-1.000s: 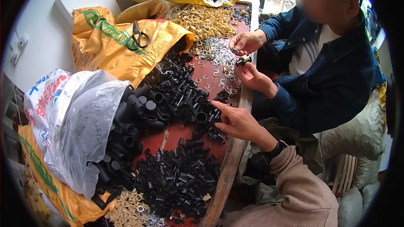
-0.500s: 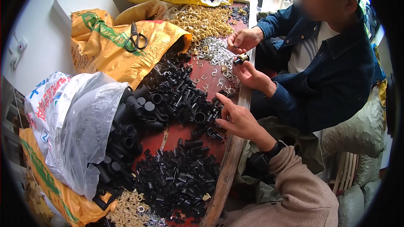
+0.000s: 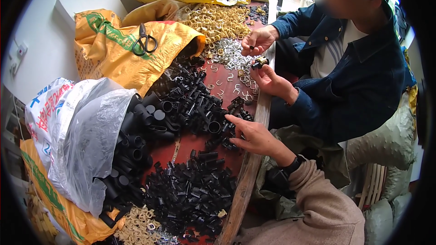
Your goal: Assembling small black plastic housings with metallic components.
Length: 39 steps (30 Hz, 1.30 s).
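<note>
My right hand (image 3: 256,138), in a beige sleeve with a dark wristband, reaches in from the lower right. Its index finger is stretched out and the thumb stands apart, both at the edge of a heap of black plastic fittings (image 3: 190,100). Some dark pieces lie between and under the fingertips; I see none gripped. Nearer to me spreads a pile of small black clips (image 3: 190,190). My left hand is out of view. Across the corner, a co-worker holds a black fitting with a gold-coloured ring (image 3: 260,62) in one hand and pinches a small black piece (image 3: 252,47) in the other.
Black tubes (image 3: 134,147) spill from a white and clear plastic bag (image 3: 91,131). Scissors (image 3: 144,41) rest on an orange sack (image 3: 122,59). Gold-coloured rings (image 3: 218,20), silver clips (image 3: 227,54) and beige rings (image 3: 138,224) lie in heaps. A wooden rim (image 3: 247,181) edges the red table.
My right hand has shifted slightly down and left, its index finger now lower over the black fittings. The co-worker's farther hand has turned, showing the small black piece in its fingers.
</note>
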Available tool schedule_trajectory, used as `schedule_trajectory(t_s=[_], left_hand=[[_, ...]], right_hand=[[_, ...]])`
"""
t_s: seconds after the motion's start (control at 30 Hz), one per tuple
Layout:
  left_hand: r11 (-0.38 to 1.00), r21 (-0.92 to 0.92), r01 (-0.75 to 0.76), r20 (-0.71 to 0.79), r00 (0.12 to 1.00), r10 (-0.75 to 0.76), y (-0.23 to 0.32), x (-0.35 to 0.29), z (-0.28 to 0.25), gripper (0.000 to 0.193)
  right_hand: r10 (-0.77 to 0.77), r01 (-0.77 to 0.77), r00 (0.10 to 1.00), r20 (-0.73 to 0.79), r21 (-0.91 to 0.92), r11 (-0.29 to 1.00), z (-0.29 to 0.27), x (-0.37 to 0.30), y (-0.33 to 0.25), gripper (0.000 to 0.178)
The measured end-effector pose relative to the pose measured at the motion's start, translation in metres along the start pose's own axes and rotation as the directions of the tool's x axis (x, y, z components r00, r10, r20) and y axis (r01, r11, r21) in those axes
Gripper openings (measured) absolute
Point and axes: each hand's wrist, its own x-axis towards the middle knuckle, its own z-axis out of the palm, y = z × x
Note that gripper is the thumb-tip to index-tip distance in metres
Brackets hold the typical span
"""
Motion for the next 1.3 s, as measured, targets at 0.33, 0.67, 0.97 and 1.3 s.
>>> schedule_trajectory(t_s=[0.33,0.67,0.97,1.3], left_hand=[[1.0,0.017,-0.023,-0.013,1.0,0.023,-0.001,0.0,0.0,0.017],[1.0,0.014,0.0,-0.023,1.0,0.001,0.0,0.001,0.001,0.017],[1.0,0.005,-0.02,-0.024,1.0,0.02,-0.002,0.0,0.001,0.017],[1.0,0.002,0.016,-0.026,1.0,-0.016,-0.001,0.002,0.002,0.016]], right_hand=[[0.012,-0.008,0.988,0.151,-0.027,1.0,0.012,-0.003,0.0,0.051],[-0.076,0.084,0.99,0.119,-0.064,0.994,0.023,-0.008,0.008,0.046],[-0.075,0.079,0.991,0.11,-0.038,0.996,0.022,-0.01,0.007,0.044],[-0.096,0.102,0.982,0.165,-0.029,0.994,0.03,-0.01,0.002,0.042]])
